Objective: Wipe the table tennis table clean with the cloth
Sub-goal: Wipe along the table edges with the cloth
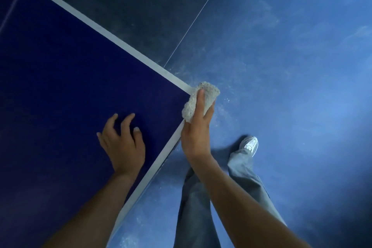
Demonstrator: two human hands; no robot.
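Working the very corner of the table [60, 86], at 3 o'clock of the blue top. Holding the cloth [210, 89] bunched over that corner with the right hand [196, 137]: fingers [200, 102] near straight and laid along the cloth, thumb closing on it from the 3 o'clock side, so pinching rather than merely pushing. Turned on edge, probably to wrap the cloth over the white line [120, 38] and down the rim, out of reach of a flat palm. Resting the left hand [122, 145] on the top at 8 o'clock from the cloth, spread, fingers lightly bent, tips down, gripping nothing; likely placed there as a brace while leaning out toward the corner. Standing off the table edge at 5 o'clock from the cloth, one shoe [249, 145] forward on the floor [281, 66], a stance suited to reaching along the side. Pale dust on the floor just past the corner, toward 1 o'clock; cannot tell whether swept off the top. Hard to judge how much of the top remains to wipe.
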